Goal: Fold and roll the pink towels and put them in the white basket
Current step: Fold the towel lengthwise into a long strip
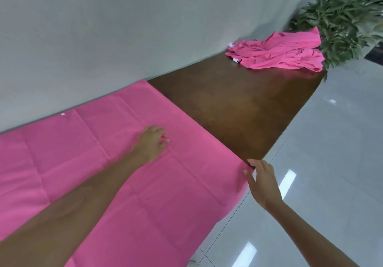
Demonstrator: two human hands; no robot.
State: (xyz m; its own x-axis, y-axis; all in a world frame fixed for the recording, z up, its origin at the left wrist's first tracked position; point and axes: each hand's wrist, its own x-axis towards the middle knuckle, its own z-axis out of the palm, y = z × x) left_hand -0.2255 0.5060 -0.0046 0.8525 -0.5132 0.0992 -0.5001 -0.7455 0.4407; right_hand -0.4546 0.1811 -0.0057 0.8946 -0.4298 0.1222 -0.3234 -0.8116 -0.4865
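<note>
While the large flat pink towel lies spread over the dark brown wooden bench, its corner toward 3 o'clock is pinched between thumb and fingers of the right hand, just at the bench edge. The left hand is laid on the cloth near its middle, fingers loosely curled and pressing down; nothing is gripped by it. The step is judged to be the start of a fold, with rolling not yet begun.

Risk is seen mainly along the 4 o'clock side, where part of the towel already hangs over the bench edge above the glossy grey tiled floor. Should the corner be lifted too briskly, or the left hand's pressure be eased, the thin cloth could be dragged off and dropped. Old crease lines may also pull the fold askew.

Toward 12 o'clock the cloth is bounded by the pale grey wall, which it touches, so no room is offered there. Bare bench is left toward 1 o'clock, up to the crumpled heap of pink towels, well apart, beside a green leafy plant. No white basket is seen.
</note>
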